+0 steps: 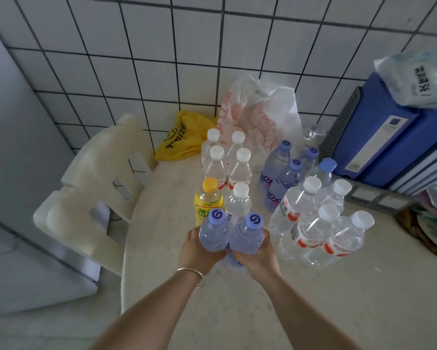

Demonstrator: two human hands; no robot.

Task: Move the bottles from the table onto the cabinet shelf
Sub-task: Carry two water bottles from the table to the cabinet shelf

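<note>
Looking down from the head camera: left hand (199,248) grips one purple-capped bottle (214,232), right hand (259,252) grips another (247,236) (side by side, touching), low over the worktop (313,299) near other bottles (313,223).

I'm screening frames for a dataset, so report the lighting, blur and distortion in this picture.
Head view: dim, flat indoor light with a bluish cast; wide-angle lens bows the white tiled wall's grid lines; edges are soft, and the blue binders at right are slightly blurred; the two purple-capped clear plastic bottles held by the left hand and right hand stay fairly sharp, with mild glare.
</note>
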